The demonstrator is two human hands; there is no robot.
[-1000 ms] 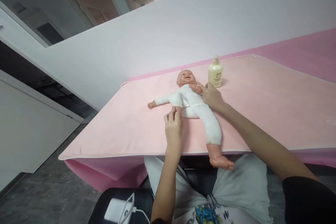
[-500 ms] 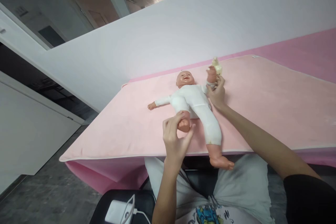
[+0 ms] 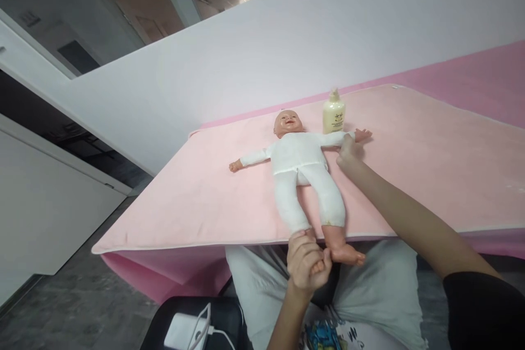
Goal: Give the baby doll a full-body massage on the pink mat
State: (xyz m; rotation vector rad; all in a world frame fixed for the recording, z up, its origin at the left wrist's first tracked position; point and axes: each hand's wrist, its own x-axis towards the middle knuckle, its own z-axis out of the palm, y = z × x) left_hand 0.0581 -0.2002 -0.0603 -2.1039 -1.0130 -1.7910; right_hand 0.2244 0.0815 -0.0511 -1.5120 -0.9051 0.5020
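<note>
A baby doll (image 3: 301,153) in white cloth lies face up on the pink-covered table (image 3: 213,197), its head toward the wall and its arms spread. My left hand (image 3: 307,262) is wrapped round the doll's foot on the left, just past the table's front edge. At the wrist of the doll's arm on the right, my right hand (image 3: 350,152) is closed round the white sleeve. The doll's other foot (image 3: 344,251) hangs free over the edge. Behind that arm stands a pale yellow bottle (image 3: 334,114), upright.
A white wall (image 3: 262,60) rises behind the table. At the bottom left, a white device (image 3: 184,332) with a cable lies on a black seat (image 3: 227,311). My legs are under the table's front edge.
The doll's bent leg has been stretched down toward me with my left hand. Its raised arm has come down to the right with my right hand, uncovering the bottle.
</note>
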